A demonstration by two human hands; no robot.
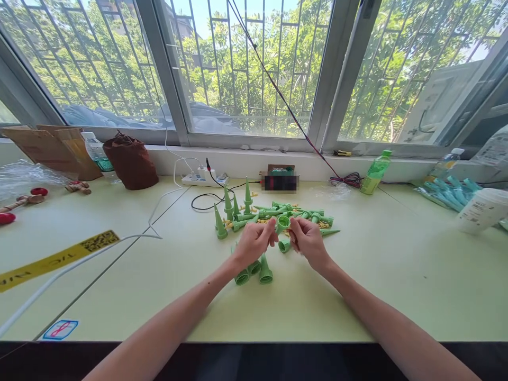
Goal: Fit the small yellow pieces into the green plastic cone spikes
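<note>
In the middle of the table my left hand (257, 241) is closed on a green plant watering spike (283, 223), its round open end facing me. My right hand (309, 241) is pinched close against the spike's right side; whatever its fingertips hold is hidden. Beyond both hands lies a pile of green watering spikes (273, 212) mixed with small yellow valve pieces (323, 225). Several spikes stand point up to the left, among them a front one (219, 225). Under my left wrist more spikes (265, 272) lie with their open ends towards me.
A power strip (204, 180) with cables and a small dark device (280, 182) sit by the window ledge. On the left are a brown pouch (130, 161) and yellow tape (59, 259). A green bottle (376, 172) and a white cup (482, 211) stand on the right.
</note>
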